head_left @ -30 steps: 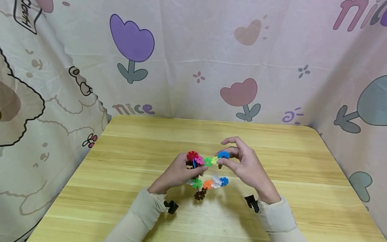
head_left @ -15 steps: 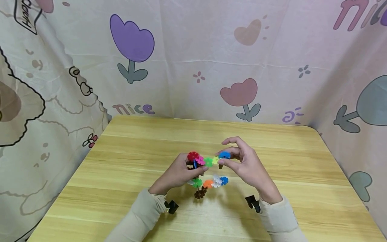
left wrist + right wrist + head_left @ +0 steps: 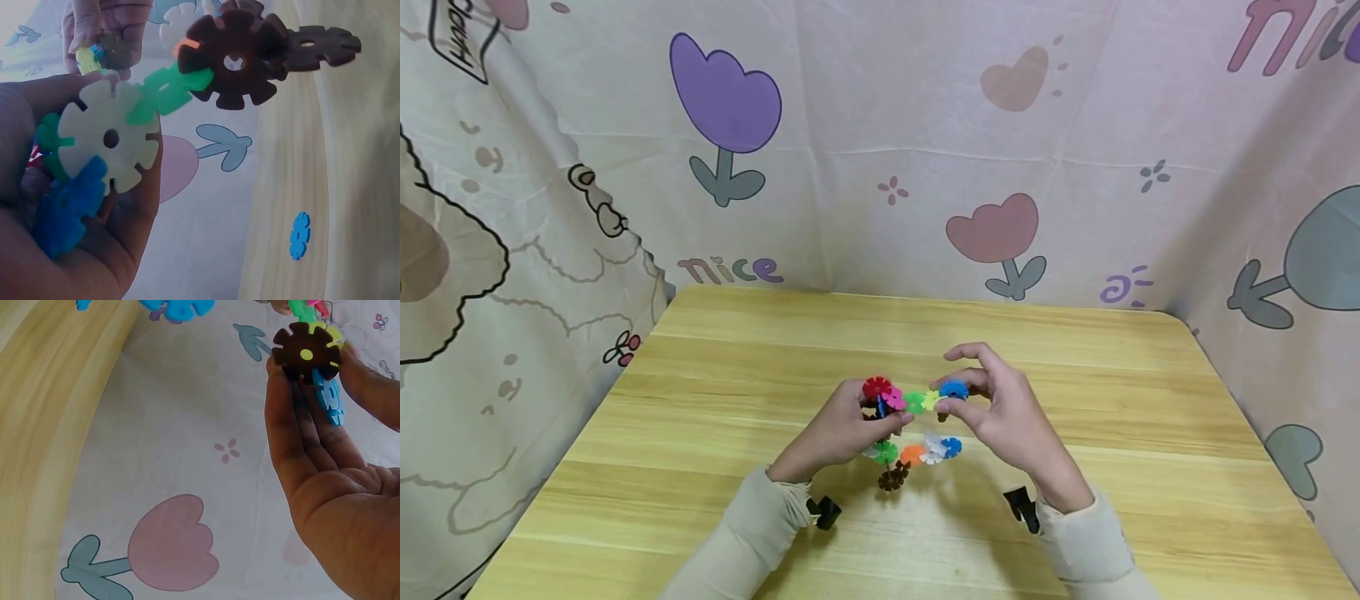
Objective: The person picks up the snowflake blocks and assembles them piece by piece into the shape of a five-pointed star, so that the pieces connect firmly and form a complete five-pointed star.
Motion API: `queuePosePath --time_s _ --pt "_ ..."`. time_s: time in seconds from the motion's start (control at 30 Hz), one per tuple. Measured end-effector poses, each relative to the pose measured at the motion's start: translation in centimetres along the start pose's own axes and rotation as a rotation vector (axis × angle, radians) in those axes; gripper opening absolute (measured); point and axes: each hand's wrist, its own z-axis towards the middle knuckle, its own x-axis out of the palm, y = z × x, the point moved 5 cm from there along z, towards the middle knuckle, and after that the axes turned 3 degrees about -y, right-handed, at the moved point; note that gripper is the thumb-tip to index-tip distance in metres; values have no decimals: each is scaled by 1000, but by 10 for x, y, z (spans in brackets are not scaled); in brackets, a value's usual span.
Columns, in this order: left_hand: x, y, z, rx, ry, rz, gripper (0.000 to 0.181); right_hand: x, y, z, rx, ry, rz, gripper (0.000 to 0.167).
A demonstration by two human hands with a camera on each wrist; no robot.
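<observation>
Several notched plastic snowflake discs are linked into a branching chain held between both hands above the table. My left hand (image 3: pixel 842 429) grips its left part, near the red disc (image 3: pixel 877 387), the pink disc (image 3: pixel 892 398) and a white disc (image 3: pixel 94 134). Between finger and thumb, my right hand (image 3: pixel 1000 412) pinches the far end, by the yellow disc (image 3: pixel 931 401), the blue disc (image 3: pixel 954 389) and a brown disc (image 3: pixel 300 347). A green disc (image 3: pixel 914 403) sits mid-chain. Below hangs a lower branch with an orange disc (image 3: pixel 912 455) and brown discs (image 3: pixel 891 479).
The wooden table (image 3: pixel 737 350) stretches out on all sides under the hands. A loose blue disc (image 3: pixel 300 235) lies on wood in the left wrist view. Printed cloth (image 3: pixel 865 100) hangs behind and at both sides. Black wrist mounts (image 3: pixel 826 512) sit at the cuffs.
My right hand has shifted slightly left and down, its grip kept. The chain's right end and lower branch moved a little left with it; the left hand is nearly still.
</observation>
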Motion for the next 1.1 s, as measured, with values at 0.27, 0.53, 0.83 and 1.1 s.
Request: queuePosePath --time_s 0.27,0.53,0.83,1.1 --pt "3 1 1 1 53 -17 22 -2 -1 2 10 54 44 47" --pt "2 1 0 -16 34 -1 18 1 -1 3 11 48 13 46" --pt "3 4 1 -24 48 -31 18 1 -1 2 -3 61 -14 45" --pt "3 5 2 -21 25 9 17 1 -1 3 -49 62 -9 52"
